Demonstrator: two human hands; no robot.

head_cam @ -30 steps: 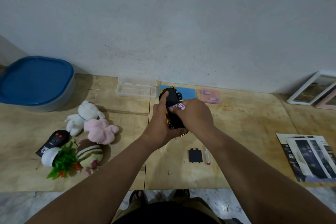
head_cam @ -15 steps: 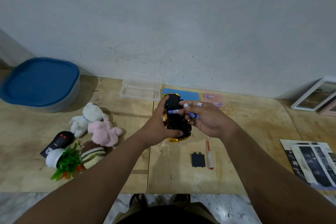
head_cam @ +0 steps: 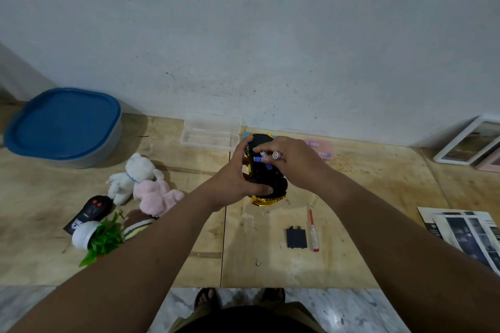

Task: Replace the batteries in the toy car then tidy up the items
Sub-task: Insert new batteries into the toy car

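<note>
I see the left hand (head_cam: 235, 178) gripping the toy car (head_cam: 266, 178), held belly-up above the wooden table (head_cam: 270, 265) near the middle. Its black underside faces me, with a gold edge showing at the near end. The right hand (head_cam: 297, 162) pinches batteries (head_cam: 270, 156) against the far part of the car's underside; one blue-and-white cell lies across the car, and another shows its round end by the fingers.

On the table just near of the car lie the black battery cover (head_cam: 297, 238) and, just right of it, a small red-handled screwdriver (head_cam: 313, 231). A clear box (head_cam: 209, 134) sits far, against the wall, and a pink pack (head_cam: 322, 147) shows just right of the hands.

To the left lie a white plush (head_cam: 132, 176), a pink plush (head_cam: 157, 196), a black remote (head_cam: 90, 212) and a fake plant (head_cam: 100, 238). A blue-lidded tub (head_cam: 63, 124) stands far left. Papers (head_cam: 465, 232) lie at the right edge, with frames (head_cam: 470, 140) leaning far right.
</note>
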